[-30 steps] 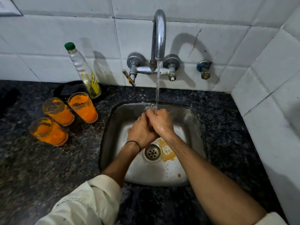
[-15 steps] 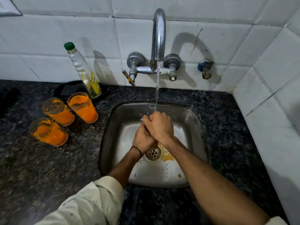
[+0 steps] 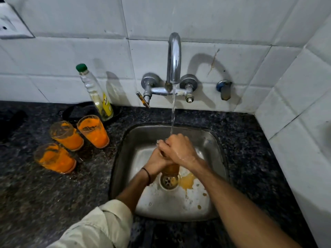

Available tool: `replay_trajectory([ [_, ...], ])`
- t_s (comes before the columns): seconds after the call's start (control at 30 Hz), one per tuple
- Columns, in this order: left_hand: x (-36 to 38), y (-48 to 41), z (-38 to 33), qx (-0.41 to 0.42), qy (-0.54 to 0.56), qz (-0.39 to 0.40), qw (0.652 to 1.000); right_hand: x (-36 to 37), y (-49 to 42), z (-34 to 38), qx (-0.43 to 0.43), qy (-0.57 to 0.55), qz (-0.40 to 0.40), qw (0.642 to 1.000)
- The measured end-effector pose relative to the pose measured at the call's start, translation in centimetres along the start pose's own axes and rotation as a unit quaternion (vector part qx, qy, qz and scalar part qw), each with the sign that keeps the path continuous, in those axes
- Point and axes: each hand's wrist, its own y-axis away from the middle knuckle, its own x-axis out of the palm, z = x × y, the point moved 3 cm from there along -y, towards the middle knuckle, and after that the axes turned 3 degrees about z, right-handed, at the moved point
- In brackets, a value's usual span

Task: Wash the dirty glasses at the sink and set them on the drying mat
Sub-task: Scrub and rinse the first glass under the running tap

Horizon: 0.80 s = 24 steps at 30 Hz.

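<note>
Over the steel sink (image 3: 123, 158) my left hand (image 3: 155, 161) and my right hand (image 3: 180, 151) wrap around one glass (image 3: 171, 170). Only its amber lower part shows below my fingers. Water runs from the tap (image 3: 174, 58) onto my right hand and the glass rim. Three glasses smeared orange stand on the counter left of the sink: one near the bottle (image 3: 93, 130), one behind it to the left (image 3: 66, 135), one nearest me (image 3: 54, 157).
A clear bottle with a green cap (image 3: 96, 93) leans by the wall behind the glasses. Orange residue (image 3: 188, 181) lies beside the drain (image 3: 168, 180). The dark granite counter (image 3: 44, 194) surrounds the sink. White tiled walls stand behind and at right.
My hands have shifted a little on the glass under the stream, and its lower part now shows below them. The three glasses on the counter have not moved.
</note>
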Motion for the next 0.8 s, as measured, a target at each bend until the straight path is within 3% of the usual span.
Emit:
replay_trajectory([
  [0.07, -0.8, 0.2, -0.5, -0.012, 0.062, 0.098, 0.993, -0.7, -0.2, -0.3, -0.033, -0.079, 0.074, 0.994],
  [0.1, -1.0, 0.1, -0.6, -0.005, 0.035, 0.099, 0.994, -0.8, -0.3, -0.2, -0.025, -0.102, 0.075, 0.992],
  [0.17, -0.7, -0.6, -0.4, 0.01, -0.136, -0.024, 0.99, -0.5, -0.3, 0.0, 0.032, -0.091, 0.007, 0.995],
  [0.2, -0.3, -0.9, -0.3, 0.016, -0.215, -0.111, 0.97, -0.2, -0.2, 0.4, 0.067, -0.069, -0.037, 0.995],
  [0.27, 0.6, -0.7, -0.4, 0.034, -0.258, -0.233, 0.937, 0.6, 0.2, 1.2, 0.109, -0.006, -0.086, 0.99],
  [0.3, 0.7, -0.7, -0.1, 0.04, -0.22, -0.235, 0.946, 0.7, 0.3, 1.5, 0.107, 0.023, -0.09, 0.99],
  [0.33, 0.3, -0.8, 0.3, 0.038, -0.169, -0.205, 0.963, 0.6, 0.4, 1.6, 0.096, 0.04, -0.08, 0.991],
  [0.4, -0.5, -0.7, 0.3, 0.012, -0.064, -0.069, 0.996, -0.1, 0.6, 1.1, 0.044, 0.016, -0.018, 0.999],
  [0.47, -1.0, -0.3, 0.1, -0.008, -0.039, 0.026, 0.999, -0.7, 0.9, 0.5, -0.004, -0.03, 0.031, 0.999],
  [0.5, -1.1, -0.4, 0.1, -0.007, -0.085, 0.011, 0.996, -0.6, 1.1, 0.5, -0.008, -0.034, 0.02, 0.999],
  [0.6, -1.6, -1.5, 0.6, 0.037, -0.222, -0.148, 0.963, 1.5, 1.9, 1.5, 0.077, -0.093, -0.051, 0.991],
  [0.7, -2.1, -1.7, 1.0, 0.083, -0.192, -0.149, 0.967, 3.1, 3.2, 1.4, 0.112, -0.202, -0.004, 0.973],
  [0.77, -2.7, -1.3, 0.7, 0.106, -0.206, -0.089, 0.969, 1.7, 4.2, -0.2, -0.012, -0.134, 0.072, 0.988],
  [0.8, -3.0, -1.2, 0.7, 0.104, -0.197, -0.06, 0.973, 0.5, 4.4, -1.2, -0.109, -0.02, 0.108, 0.988],
])
